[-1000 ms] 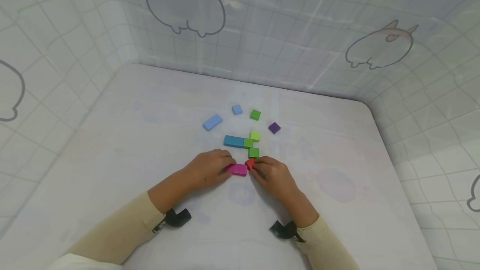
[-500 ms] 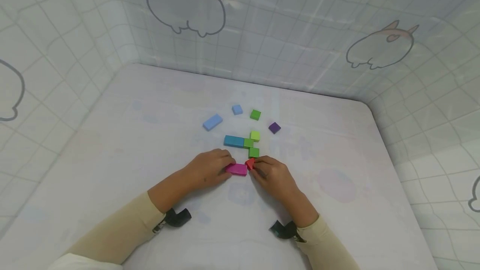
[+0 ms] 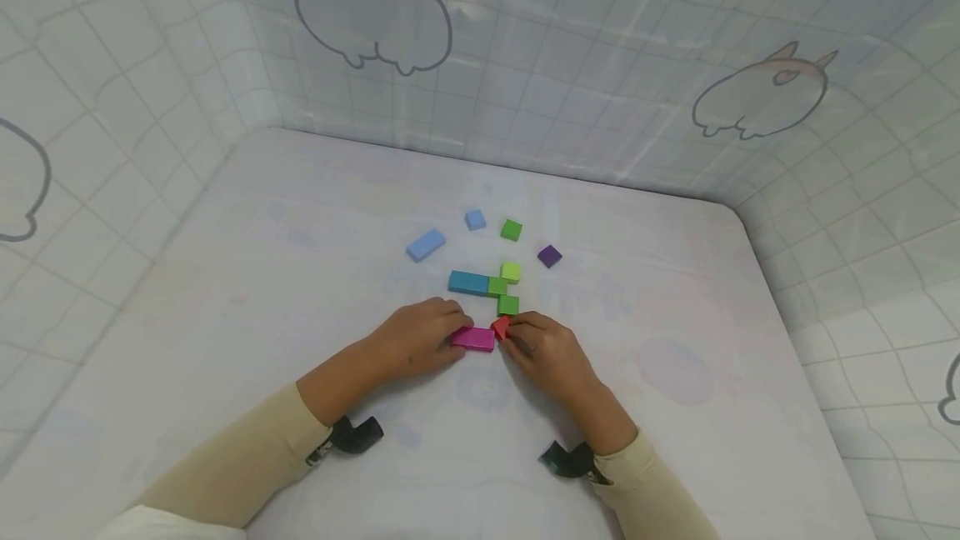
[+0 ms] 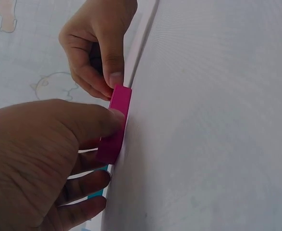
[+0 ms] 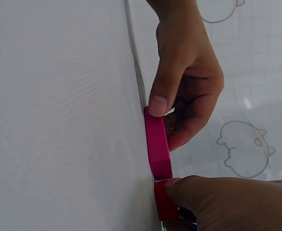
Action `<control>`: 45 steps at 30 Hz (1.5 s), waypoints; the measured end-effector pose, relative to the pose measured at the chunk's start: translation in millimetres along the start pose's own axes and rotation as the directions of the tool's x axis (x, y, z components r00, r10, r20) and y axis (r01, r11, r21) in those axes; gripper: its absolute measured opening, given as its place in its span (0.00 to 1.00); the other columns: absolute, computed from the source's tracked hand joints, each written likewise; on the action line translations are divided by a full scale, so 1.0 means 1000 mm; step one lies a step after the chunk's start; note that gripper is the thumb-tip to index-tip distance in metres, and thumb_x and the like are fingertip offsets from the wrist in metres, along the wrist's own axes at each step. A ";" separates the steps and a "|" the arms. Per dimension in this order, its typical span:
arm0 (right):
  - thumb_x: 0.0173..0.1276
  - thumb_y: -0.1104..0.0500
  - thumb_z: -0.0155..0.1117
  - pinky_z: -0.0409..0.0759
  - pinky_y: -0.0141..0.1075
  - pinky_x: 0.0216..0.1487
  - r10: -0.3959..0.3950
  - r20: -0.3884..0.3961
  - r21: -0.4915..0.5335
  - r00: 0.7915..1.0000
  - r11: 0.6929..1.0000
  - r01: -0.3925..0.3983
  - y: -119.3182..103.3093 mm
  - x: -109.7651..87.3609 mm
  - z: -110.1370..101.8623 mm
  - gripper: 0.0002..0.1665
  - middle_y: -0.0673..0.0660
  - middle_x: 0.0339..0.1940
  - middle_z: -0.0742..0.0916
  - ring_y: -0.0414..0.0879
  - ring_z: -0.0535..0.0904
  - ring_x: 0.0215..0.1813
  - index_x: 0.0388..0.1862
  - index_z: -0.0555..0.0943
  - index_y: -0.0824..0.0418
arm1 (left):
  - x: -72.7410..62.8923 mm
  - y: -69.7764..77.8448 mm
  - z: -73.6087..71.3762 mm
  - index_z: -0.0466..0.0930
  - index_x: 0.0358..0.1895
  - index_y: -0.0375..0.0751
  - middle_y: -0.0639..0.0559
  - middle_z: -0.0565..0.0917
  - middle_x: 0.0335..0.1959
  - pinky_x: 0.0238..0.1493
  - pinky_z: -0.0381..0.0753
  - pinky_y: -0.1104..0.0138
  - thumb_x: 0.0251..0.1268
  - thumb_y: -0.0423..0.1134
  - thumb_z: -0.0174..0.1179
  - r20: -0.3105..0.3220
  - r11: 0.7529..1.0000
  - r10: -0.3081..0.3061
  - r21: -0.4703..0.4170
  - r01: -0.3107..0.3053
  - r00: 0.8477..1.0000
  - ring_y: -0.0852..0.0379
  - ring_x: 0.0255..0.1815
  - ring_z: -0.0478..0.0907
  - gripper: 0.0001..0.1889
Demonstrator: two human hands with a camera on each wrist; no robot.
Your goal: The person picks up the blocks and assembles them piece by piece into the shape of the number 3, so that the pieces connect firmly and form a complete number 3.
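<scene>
My left hand (image 3: 420,338) pinches a long magenta block (image 3: 476,339) between thumb and fingers, low on the white table. Just to its right, my right hand (image 3: 551,357) pinches a small red block (image 3: 500,327), which looks triangular from above. In the right wrist view the red block (image 5: 165,202) sits at the end of the magenta block (image 5: 158,144). A green cube (image 3: 507,305) lies right behind the red block. Beyond it a second green cube (image 3: 497,286) joins a long teal block (image 3: 468,282) and a lime cube (image 3: 510,272).
Farther back lie a long light blue block (image 3: 426,244), a light blue cube (image 3: 476,219), a green cube (image 3: 512,229) and a dark purple cube (image 3: 550,256). A tiled-pattern curtain (image 3: 525,65) with animal drawings rises behind the table (image 3: 660,273) and at both sides.
</scene>
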State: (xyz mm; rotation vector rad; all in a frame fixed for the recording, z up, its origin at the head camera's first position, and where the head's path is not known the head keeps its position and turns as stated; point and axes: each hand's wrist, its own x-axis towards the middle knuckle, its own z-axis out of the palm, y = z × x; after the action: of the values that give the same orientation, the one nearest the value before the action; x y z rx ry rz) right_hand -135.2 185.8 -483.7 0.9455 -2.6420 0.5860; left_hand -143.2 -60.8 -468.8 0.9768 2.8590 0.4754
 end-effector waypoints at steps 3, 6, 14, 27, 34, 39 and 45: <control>0.59 0.58 0.77 0.83 0.34 0.53 -0.011 -0.010 0.002 1.000 1.000 0.011 0.000 0.000 0.000 0.13 0.53 0.43 0.89 0.44 0.85 0.47 0.43 0.89 0.60 | 0.000 0.000 -0.002 0.80 0.61 0.48 0.56 0.82 0.54 0.58 0.81 0.63 0.62 0.53 0.68 0.012 1.000 -0.025 -0.016 0.025 1.000 0.57 0.58 0.77 0.25; 0.59 0.59 0.77 0.83 0.34 0.53 -0.024 -0.022 0.004 0.999 1.000 0.024 0.001 0.000 0.000 0.13 0.53 0.43 0.89 0.44 0.86 0.47 0.43 0.89 0.61 | 0.001 -0.001 -0.005 0.80 0.61 0.48 0.56 0.82 0.55 0.60 0.80 0.61 0.63 0.54 0.66 0.022 0.999 -0.046 -0.027 0.047 0.999 0.57 0.59 0.77 0.25; 0.58 0.59 0.77 0.83 0.34 0.53 -0.032 -0.033 -0.002 0.999 0.999 0.032 0.001 0.000 0.001 0.13 0.53 0.43 0.89 0.44 0.85 0.47 0.42 0.89 0.60 | 0.001 -0.004 -0.007 0.81 0.59 0.48 0.56 0.83 0.54 0.60 0.80 0.61 0.65 0.54 0.64 0.027 0.999 -0.028 -0.032 0.029 0.999 0.57 0.58 0.77 0.23; 0.58 0.59 0.77 0.84 0.34 0.52 -0.025 -0.027 -0.002 0.999 1.000 0.025 0.003 0.001 0.000 0.12 0.53 0.43 0.89 0.44 0.86 0.46 0.41 0.89 0.61 | 0.022 -0.016 -0.027 0.80 0.60 0.47 0.53 0.81 0.59 0.64 0.77 0.53 0.67 0.55 0.60 -0.021 0.990 -0.133 -0.047 0.132 0.991 0.51 0.65 0.74 0.23; 0.58 0.61 0.77 0.84 0.35 0.51 -0.042 -0.042 0.032 0.998 0.999 0.043 0.002 0.001 0.001 0.11 0.54 0.41 0.89 0.45 0.86 0.45 0.40 0.89 0.62 | 0.059 -0.044 -0.051 0.78 0.62 0.43 0.49 0.81 0.57 0.63 0.77 0.54 0.69 0.50 0.61 -0.059 0.972 -0.223 -0.089 0.218 0.973 0.51 0.59 0.77 0.23; 0.58 0.60 0.77 0.84 0.35 0.50 -0.042 -0.041 0.020 0.998 0.999 0.043 0.002 0.000 0.003 0.11 0.53 0.41 0.88 0.44 0.86 0.44 0.39 0.89 0.62 | 0.088 -0.059 -0.059 0.77 0.64 0.44 0.48 0.81 0.57 0.61 0.78 0.55 0.69 0.49 0.61 -0.040 0.947 -0.303 -0.128 0.295 0.952 0.50 0.59 0.77 0.24; 0.59 0.59 0.76 0.84 0.34 0.51 -0.028 -0.033 0.014 0.999 0.999 0.029 0.001 0.000 0.001 0.11 0.52 0.41 0.88 0.43 0.85 0.44 0.40 0.89 0.61 | 0.114 -0.069 -0.064 0.77 0.63 0.43 0.49 0.81 0.57 0.62 0.77 0.54 0.68 0.49 0.61 -0.045 0.946 -0.310 -0.116 0.303 0.950 0.50 0.61 0.76 0.24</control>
State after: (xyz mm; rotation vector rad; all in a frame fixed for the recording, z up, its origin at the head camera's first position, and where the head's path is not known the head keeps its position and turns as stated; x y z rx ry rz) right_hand -136.5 186.1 -485.1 0.9676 -2.5945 0.6094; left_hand -285.3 -60.2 -427.3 0.4937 2.9280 0.6299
